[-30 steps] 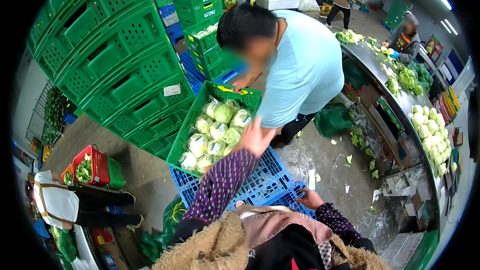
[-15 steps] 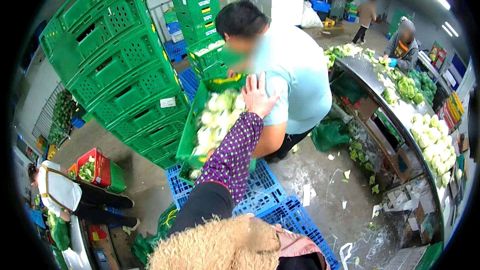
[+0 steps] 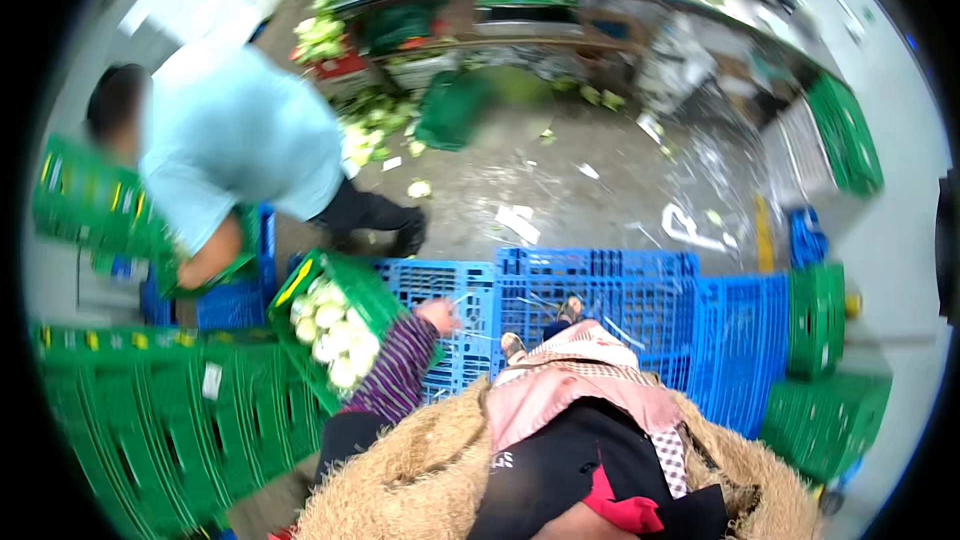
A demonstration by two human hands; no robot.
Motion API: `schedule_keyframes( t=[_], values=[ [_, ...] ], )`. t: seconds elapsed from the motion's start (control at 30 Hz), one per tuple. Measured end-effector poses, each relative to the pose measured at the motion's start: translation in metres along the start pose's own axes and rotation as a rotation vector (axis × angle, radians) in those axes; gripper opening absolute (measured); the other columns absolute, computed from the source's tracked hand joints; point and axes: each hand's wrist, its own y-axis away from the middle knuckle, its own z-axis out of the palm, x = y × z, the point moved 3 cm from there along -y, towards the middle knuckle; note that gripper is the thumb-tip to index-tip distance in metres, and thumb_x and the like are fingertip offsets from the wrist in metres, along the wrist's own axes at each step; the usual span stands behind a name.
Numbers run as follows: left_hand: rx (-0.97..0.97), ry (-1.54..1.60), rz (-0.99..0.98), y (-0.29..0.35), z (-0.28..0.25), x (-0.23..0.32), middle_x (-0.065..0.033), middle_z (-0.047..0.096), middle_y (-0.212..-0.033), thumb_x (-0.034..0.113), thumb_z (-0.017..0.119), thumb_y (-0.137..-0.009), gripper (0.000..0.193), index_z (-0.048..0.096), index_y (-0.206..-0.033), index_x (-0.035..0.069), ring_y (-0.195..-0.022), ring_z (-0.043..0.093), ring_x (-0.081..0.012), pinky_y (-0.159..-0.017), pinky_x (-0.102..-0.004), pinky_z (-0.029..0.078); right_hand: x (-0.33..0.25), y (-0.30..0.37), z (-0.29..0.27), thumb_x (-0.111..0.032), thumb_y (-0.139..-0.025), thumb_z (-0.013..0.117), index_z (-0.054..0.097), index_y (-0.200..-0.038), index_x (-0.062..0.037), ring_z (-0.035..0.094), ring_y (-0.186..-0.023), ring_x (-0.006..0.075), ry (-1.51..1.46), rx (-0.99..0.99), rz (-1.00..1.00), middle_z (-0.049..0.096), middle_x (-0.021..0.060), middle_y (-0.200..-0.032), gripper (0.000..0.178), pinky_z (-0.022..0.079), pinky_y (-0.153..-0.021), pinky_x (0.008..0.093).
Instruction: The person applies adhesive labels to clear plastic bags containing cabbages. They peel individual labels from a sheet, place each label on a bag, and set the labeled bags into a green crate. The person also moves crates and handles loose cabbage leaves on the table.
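Fingers [image 3: 450,320] of my left hand [image 3: 435,315] are blurred, so I can't tell how wide they are or whether they touch anything, though I see nothing plainly held in them; my right hand I can't make out at all. Just left of those fingers is the green crate [image 3: 372,292] of pale round cabbages [image 3: 330,320], with my purple dotted sleeve [image 3: 392,372] crossing in front of its near corner. That overlap worries me: if I swing the arm away carelessly, the cuff could catch the rim and jolt the crate. Its loose heads could roll against one side, and a hard enough tilt might tip some over the edge. Under and right of my fingers lie blue pallets [image 3: 600,285] full of gaps, with my shoes [image 3: 514,346] on them, so a toe caught in a slot could cost me my balance. Farther left and beyond, a co-worker in a light blue shirt [image 3: 240,130] bends over more green crates; should we both turn together, we could bump. Past my fingers, a fallen leaf [image 3: 420,188] on the floor [image 3: 480,185] might slip underfoot.
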Motion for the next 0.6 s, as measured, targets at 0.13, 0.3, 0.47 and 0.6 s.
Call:
schedule_keyframes(
  t=[0.13, 0.3, 0.47, 0.6],
  values=[
    [-0.248, 0.214, 0.073, 0.014, 0.018, 0.15, -0.0176, 0.064, -0.113, 0.051, 0.063, -0.078, 0.058, 0.059, -0.122, 0.014, -0.103, 0.062, -0.0355, -0.086, -0.0432, 0.051, -0.026, 0.03, -0.009, -0.032, -0.076, 0.07, 0.071, -0.086, -0.0064, 0.067, -0.068, 0.0243, -0.296, 0.105, -0.009, 0.07, 0.0141, -0.076, 0.028, 0.052, -0.064, 0.0382],
    [0.018, 0.048, 0.212, -0.042, -0.06, 0.181, -0.0161, 0.061, -0.119, 0.04, 0.059, -0.08, 0.047, 0.061, -0.117, 0.012, -0.102, 0.061, -0.034, -0.085, -0.045, 0.051, -0.026, -0.032, 0.006, -0.028, -0.079, 0.06, 0.068, -0.082, -0.0048, 0.063, -0.075, 0.0415, -0.31, 0.171, -0.155, 0.066, 0.0226, -0.081, 0.024, 0.049, -0.066, 0.0469],
    [-0.204, -0.051, -0.049, -0.186, -0.085, 0.194, -0.0234, 0.065, -0.107, 0.044, 0.062, -0.08, 0.052, 0.06, -0.111, 0.002, -0.101, 0.063, -0.0371, -0.083, -0.0463, 0.051, 0.036, -0.128, -0.077, -0.021, -0.075, 0.066, 0.072, -0.088, -0.008, 0.067, -0.075, 0.0277, -0.34, 0.233, -0.11, 0.07, 0.0135, -0.084, 0.019, 0.053, -0.07, 0.0369],
    [-0.031, 0.52, 0.25, -0.285, -0.09, 0.308, -0.0215, 0.066, -0.107, 0.039, 0.056, -0.087, 0.044, 0.063, -0.116, 0.007, -0.101, 0.063, -0.037, -0.086, -0.0414, 0.05, 0.048, -0.153, -0.161, -0.031, -0.078, 0.071, 0.072, -0.083, -0.0037, 0.067, -0.071, 0.0203, -0.644, 0.232, 0.04, 0.07, 0.0109, -0.076, 0.028, 0.052, -0.068, 0.0344]
  ],
)
